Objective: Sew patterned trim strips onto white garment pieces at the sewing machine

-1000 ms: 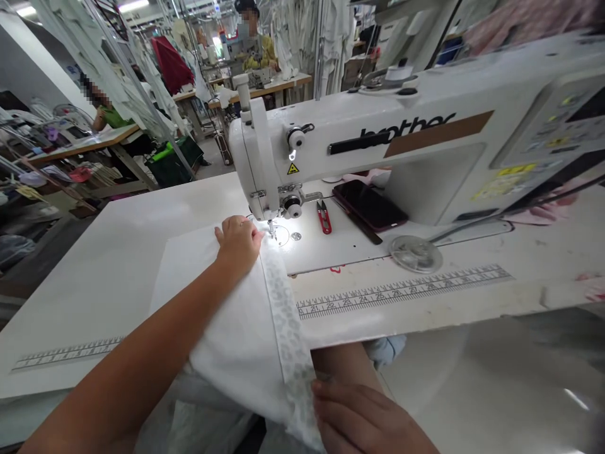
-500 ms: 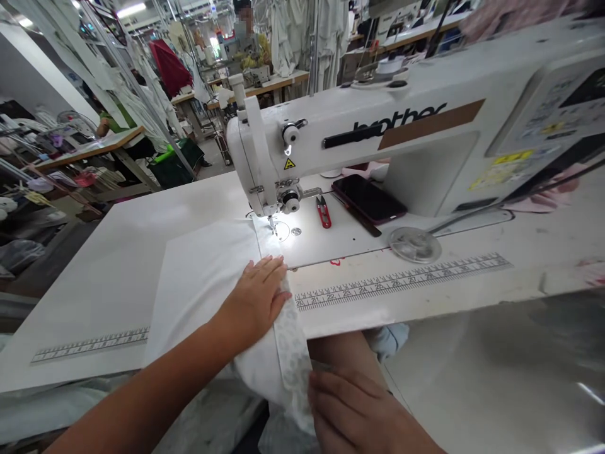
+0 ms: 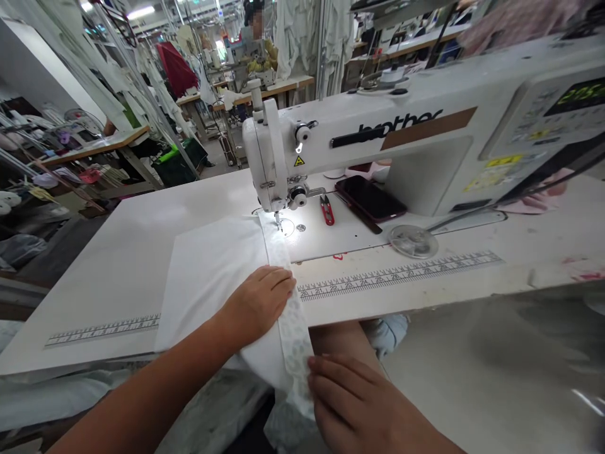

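A white fabric piece (image 3: 212, 268) lies on the sewing table with a patterned trim strip (image 3: 286, 277) along its right edge, running under the needle (image 3: 278, 221) of a white sewing machine (image 3: 378, 145). My left hand (image 3: 259, 299) rests flat on the fabric near the table's front edge, fingers stretched out against the trim. Below the table edge, my right hand (image 3: 359, 403) has its fingers curled on the hanging end of the trim.
Red thread snips (image 3: 326, 211), a dark phone (image 3: 368, 198) and a round metal disc (image 3: 412, 241) lie on the machine bed. Printed rulers (image 3: 397, 277) run along the table front. Other workers sit at tables in the background.
My left hand has slid back from beside the needle to the table's front edge and flattened on the fabric. My right hand stays on the trim below.
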A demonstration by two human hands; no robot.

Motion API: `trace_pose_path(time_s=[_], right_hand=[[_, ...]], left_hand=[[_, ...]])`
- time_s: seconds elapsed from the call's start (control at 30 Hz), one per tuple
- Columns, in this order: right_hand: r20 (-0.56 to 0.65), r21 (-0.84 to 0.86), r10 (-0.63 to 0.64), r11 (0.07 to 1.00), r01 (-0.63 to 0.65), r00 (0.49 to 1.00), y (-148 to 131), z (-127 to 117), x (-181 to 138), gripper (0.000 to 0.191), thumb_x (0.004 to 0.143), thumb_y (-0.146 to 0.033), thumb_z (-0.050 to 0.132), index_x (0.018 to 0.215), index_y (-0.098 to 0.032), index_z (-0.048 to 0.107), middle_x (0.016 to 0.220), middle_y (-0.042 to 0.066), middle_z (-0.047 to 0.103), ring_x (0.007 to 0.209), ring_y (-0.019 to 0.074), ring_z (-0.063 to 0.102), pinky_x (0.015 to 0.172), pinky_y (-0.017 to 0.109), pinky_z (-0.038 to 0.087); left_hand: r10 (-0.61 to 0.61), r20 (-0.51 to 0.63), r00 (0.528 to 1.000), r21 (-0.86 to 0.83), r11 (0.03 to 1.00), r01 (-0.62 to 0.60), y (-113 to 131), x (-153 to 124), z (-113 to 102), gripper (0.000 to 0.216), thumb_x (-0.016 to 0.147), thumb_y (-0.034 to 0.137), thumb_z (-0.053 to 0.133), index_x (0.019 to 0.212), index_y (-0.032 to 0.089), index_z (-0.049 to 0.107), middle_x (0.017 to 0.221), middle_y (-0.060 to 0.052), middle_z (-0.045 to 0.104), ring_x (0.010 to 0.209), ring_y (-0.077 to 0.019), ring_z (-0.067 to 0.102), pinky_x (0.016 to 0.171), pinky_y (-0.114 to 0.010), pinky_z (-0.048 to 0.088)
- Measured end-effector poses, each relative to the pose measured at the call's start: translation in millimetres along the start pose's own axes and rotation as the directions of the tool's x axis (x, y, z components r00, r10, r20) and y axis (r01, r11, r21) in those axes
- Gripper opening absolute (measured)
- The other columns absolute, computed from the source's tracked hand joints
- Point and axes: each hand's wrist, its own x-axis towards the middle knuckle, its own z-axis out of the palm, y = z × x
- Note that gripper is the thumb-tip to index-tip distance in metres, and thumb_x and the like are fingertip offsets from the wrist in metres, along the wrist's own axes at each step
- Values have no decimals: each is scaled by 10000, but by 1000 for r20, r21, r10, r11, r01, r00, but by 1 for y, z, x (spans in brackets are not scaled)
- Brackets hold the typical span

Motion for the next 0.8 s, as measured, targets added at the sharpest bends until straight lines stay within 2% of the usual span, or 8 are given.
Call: trace_pose_path(time_s=[0.2, 0.4, 0.6, 0.7, 0.8], right_hand=[[38, 52, -2, 999, 0, 999, 5, 12, -14, 169, 903, -74, 512, 830, -141, 649, 943, 38, 693, 1065, 195, 614, 998, 349, 466], [76, 84, 13, 996, -19, 997, 12, 8, -4, 243, 941, -80, 447, 809, -136, 644, 899, 44, 692, 992, 183, 641, 933, 327, 511], [57, 41, 49, 998, -51, 997, 26, 5, 10, 239, 892, -23, 485, 778, -159, 645, 894, 31, 705, 974, 168, 655, 940, 311, 520], [83, 23, 50, 998, -52, 995, 35, 5, 19, 235, 919, -60, 480, 809, -156, 665, 867, 26, 714, 954, 172, 669, 953, 307, 522], [63, 69, 38, 997, -43, 997, 47, 3, 30, 306, 976, -107, 393, 896, -149, 685, 869, 36, 725, 998, 176, 663, 993, 304, 499]], left_hand=[[51, 48, 998, 49, 997, -53, 7, -3, -3, 253, 899, 52, 461, 1113, 62, 596, 1073, -136, 660, 1051, -231, 607, 974, -391, 541], [37, 29, 999, 43, 998, -38, 6, -5, 0, 302, 895, 46, 443, 1163, 57, 581, 1111, -151, 659, 1090, -243, 602, 996, -413, 532], [24, -29, 999, 3, 1000, -24, -12, 7, 3, 294, 905, 66, 429, 1140, 108, 600, 1099, -131, 677, 1070, -234, 622, 957, -437, 557], [23, -34, 999, -7, 1000, -24, -25, 15, 5, 280, 907, 66, 427, 1120, 124, 600, 1098, -119, 673, 1074, -225, 616, 963, -434, 551], [39, -54, 998, -12, 999, -40, -38, 22, 8, 246, 910, 70, 444, 1097, 121, 595, 1075, -113, 671, 1069, -212, 612, 974, -409, 542]])
